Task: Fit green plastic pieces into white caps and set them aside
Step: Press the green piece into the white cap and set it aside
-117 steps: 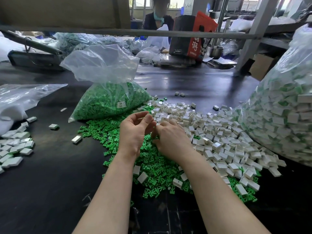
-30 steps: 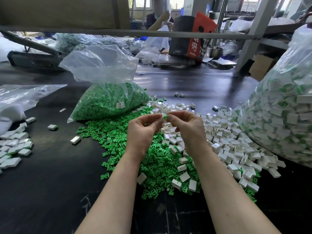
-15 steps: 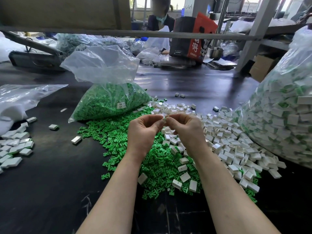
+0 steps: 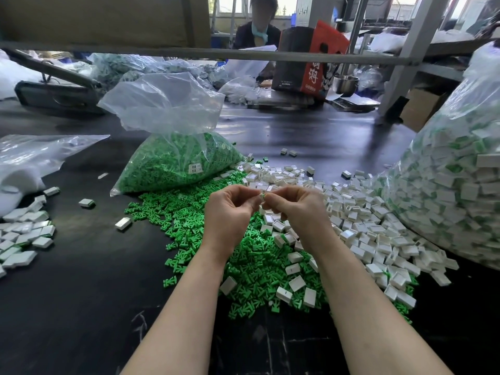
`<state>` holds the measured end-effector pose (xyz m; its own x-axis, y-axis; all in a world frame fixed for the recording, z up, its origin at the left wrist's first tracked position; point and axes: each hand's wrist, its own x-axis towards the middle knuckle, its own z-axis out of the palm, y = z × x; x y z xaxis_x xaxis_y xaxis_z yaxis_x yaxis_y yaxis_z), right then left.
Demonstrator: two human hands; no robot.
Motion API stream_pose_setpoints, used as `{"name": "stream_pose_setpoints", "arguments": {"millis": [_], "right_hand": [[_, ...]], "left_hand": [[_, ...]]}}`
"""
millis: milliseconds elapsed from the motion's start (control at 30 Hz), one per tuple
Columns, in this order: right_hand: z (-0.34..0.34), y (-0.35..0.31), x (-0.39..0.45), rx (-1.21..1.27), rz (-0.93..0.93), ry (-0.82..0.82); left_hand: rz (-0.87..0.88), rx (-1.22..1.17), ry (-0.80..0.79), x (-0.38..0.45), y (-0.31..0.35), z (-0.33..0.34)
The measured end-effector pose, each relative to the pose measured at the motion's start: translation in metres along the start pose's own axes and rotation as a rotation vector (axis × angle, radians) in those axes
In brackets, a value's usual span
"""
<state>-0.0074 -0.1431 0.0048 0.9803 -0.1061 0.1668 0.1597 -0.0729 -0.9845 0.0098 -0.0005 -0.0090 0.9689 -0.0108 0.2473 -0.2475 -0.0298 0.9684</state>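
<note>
My left hand (image 4: 228, 215) and my right hand (image 4: 296, 209) meet fingertip to fingertip above the heap. Between them they pinch a small white cap with a green piece (image 4: 262, 195), mostly hidden by the fingers. Below the hands lies a spread of loose green plastic pieces (image 4: 243, 255). To the right of it spreads a pile of loose white caps (image 4: 359, 226). A group of set-aside caps (image 4: 21, 236) lies at the left edge of the black table (image 4: 81, 293).
A clear bag of green pieces (image 4: 173, 161) stands behind the heap. A large clear bag of white and green parts (image 4: 454, 190) fills the right side. Another plastic bag (image 4: 32, 158) lies at the left. A metal bar (image 4: 243, 54) crosses overhead; another person sits beyond it.
A few seconds ago both hands were low in the pile; they have since risen and come together. Over the last second they barely shifted, still working the small part between the fingertips.
</note>
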Motion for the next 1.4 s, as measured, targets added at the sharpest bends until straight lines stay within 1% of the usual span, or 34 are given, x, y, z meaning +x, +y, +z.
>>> {"name": "stream_pose_setpoints", "arguments": {"millis": [467,633,800,900,1000,1133,1267,1400], "right_hand": [[-0.0027,0.0016,-0.0008,-0.036,-0.036,-0.042],[-0.0018,0.002,-0.0004,0.029,-0.035,-0.044],[0.0033,0.0009,0.0017,0.066,0.043,0.007],[0.0036,0.0016,0.0025,0.146,0.115,0.055],[-0.0013,0.0028,0.004,0.176,0.135,0.084],[-0.001,0.0028,0.0026,0.179,0.041,0.066],[0.0019,0.0033,0.0024,0.16,-0.04,0.093],[0.0055,0.0031,0.0019,0.159,-0.071,0.105]], "left_hand": [[0.054,0.017,-0.04,-0.0023,0.0017,-0.0031],[0.072,0.015,-0.012,-0.0011,0.0004,-0.0014],[0.135,0.072,0.007,-0.0006,-0.0017,-0.0024],[0.153,0.073,0.002,-0.0014,-0.0012,-0.0021],[0.096,-0.011,0.028,0.0,0.0003,-0.0036],[-0.055,-0.211,0.026,0.0013,0.0026,-0.0055],[-0.08,-0.281,0.005,0.0014,0.003,-0.006],[-0.084,-0.278,-0.02,0.0013,0.0026,-0.0058]]}}
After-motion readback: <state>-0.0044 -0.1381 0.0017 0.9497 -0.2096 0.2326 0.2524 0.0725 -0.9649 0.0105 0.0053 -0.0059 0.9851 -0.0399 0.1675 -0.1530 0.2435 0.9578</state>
